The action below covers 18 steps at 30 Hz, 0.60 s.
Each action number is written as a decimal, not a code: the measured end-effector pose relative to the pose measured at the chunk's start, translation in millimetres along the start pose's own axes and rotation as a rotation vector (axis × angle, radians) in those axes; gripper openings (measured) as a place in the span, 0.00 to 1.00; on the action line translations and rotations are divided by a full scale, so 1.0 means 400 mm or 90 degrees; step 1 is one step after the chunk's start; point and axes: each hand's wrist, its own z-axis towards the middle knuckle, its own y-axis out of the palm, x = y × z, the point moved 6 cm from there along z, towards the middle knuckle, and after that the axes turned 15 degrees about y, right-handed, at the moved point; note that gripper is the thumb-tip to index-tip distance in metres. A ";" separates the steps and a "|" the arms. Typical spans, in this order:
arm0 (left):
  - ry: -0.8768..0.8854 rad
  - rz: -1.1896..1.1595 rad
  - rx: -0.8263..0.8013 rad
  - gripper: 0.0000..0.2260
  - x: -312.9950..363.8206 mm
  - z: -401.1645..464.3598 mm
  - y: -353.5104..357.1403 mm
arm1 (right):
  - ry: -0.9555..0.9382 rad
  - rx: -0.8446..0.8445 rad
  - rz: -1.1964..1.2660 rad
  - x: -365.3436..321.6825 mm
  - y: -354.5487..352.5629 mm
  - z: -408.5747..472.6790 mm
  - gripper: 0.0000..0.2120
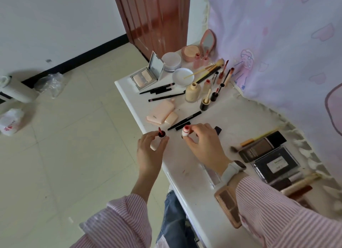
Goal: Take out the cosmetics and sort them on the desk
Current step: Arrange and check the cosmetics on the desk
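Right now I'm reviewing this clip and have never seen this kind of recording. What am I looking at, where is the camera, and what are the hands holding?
There is no machine here. A person wears one wide-angle camera on the head, so you look forward and down at their own two hands and striped sleeves.

The left hand pinches a lip gloss wand cap, with the red applicator pointing up. The right hand holds the matching small open tube at its red mouth. The two parts are apart.

Below them is a white desk spread with cosmetics: an open powder compact, a round white jar, a cream bottle, black pencils, brushes, and dark palettes on the right. A pink mirror stands at the far end.
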 end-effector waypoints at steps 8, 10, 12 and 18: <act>0.100 0.181 0.040 0.09 -0.042 0.024 0.013 | -0.061 0.010 -0.131 -0.030 0.087 0.022 0.07; 0.087 0.185 0.050 0.09 -0.053 0.018 0.016 | -0.073 0.007 -0.140 -0.034 0.086 0.023 0.07; 0.088 0.185 0.050 0.10 -0.054 0.015 0.019 | -0.074 -0.017 -0.149 -0.031 0.083 0.023 0.11; 0.090 0.220 -0.004 0.25 -0.044 -0.017 0.019 | -0.158 -0.076 -0.216 0.013 -0.005 0.005 0.18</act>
